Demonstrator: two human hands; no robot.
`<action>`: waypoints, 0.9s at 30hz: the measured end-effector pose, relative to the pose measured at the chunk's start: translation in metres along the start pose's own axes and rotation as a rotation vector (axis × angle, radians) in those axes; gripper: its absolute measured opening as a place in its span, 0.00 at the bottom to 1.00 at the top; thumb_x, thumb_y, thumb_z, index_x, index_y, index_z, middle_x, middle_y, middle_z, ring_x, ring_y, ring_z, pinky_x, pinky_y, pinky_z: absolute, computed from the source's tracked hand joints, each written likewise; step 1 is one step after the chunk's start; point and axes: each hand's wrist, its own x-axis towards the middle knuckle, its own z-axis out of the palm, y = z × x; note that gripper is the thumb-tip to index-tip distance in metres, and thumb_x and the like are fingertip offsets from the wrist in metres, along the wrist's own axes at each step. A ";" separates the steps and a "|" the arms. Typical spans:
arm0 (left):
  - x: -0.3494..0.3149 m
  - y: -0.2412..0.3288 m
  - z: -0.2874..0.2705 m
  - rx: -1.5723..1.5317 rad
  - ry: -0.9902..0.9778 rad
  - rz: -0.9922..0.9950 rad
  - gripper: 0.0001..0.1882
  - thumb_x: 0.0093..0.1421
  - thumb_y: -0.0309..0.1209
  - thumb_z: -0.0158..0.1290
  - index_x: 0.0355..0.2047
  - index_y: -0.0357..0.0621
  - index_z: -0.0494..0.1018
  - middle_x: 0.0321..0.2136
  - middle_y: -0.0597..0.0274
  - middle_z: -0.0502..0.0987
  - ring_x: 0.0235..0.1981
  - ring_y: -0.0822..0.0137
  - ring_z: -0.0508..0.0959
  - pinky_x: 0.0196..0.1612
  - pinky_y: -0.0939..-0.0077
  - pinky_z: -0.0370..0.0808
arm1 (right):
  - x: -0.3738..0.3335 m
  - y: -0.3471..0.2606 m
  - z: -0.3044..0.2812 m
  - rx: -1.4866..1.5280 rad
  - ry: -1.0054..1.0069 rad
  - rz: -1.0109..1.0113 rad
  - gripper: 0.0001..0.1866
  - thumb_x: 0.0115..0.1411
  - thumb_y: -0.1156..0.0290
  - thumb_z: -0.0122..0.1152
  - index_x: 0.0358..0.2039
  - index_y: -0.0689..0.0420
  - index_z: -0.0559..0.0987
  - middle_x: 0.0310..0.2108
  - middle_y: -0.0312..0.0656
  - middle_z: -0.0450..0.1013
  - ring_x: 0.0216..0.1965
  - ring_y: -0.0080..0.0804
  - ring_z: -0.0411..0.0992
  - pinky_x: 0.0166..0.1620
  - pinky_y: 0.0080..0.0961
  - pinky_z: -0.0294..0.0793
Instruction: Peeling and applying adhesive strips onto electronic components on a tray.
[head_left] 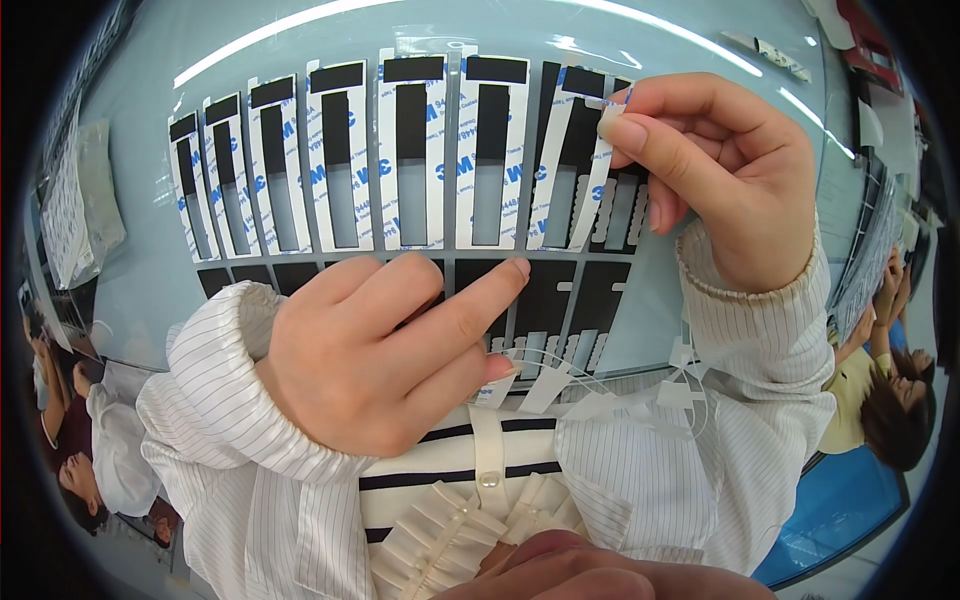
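Observation:
My right hand (725,165) pinches the upper right corner of a white, frame-shaped adhesive sticker (546,185) with blue print, between thumb and index finger. The sticker's right leg tilts over a black flat piece (606,240) with scalloped strips, at the right end of the upper row. My left hand (375,350) is held over the lower row of black pieces (545,290), index finger stretched out and the others bent. Its index tip is just below the row of stickers, near the pinched one; nothing shows in its grip. Similar framed black pieces (412,120) stand in a row to the left.
The pieces lie on a pale grey-blue table (560,30). Clear plastic packaging (92,200) is at the left edge. Small white tags on strings (680,390) lie at the near edge. A printed strip (780,58) is at the far right. Other people sit on both sides.

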 end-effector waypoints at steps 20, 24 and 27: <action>0.001 0.004 0.005 0.090 -0.014 -0.048 0.21 0.58 0.38 0.59 0.16 0.44 0.63 0.49 0.55 0.81 0.32 0.63 0.70 0.29 0.74 0.69 | 0.000 0.002 0.004 -0.034 0.024 -0.044 0.08 0.61 0.79 0.65 0.41 0.66 0.81 0.29 0.42 0.80 0.18 0.14 0.71 0.21 0.09 0.67; 0.002 0.002 0.007 0.116 -0.033 -0.031 0.21 0.61 0.39 0.57 0.16 0.44 0.63 0.49 0.57 0.81 0.33 0.63 0.71 0.31 0.73 0.70 | -0.002 0.004 0.004 -0.046 0.046 -0.060 0.08 0.61 0.79 0.65 0.41 0.66 0.81 0.29 0.41 0.80 0.18 0.14 0.70 0.21 0.10 0.67; 0.002 0.002 0.007 0.133 -0.046 -0.029 0.21 0.61 0.38 0.57 0.16 0.44 0.63 0.49 0.58 0.81 0.34 0.63 0.71 0.32 0.72 0.71 | -0.003 0.005 0.002 -0.089 0.063 -0.067 0.08 0.61 0.79 0.65 0.41 0.66 0.81 0.29 0.41 0.80 0.18 0.14 0.70 0.21 0.09 0.67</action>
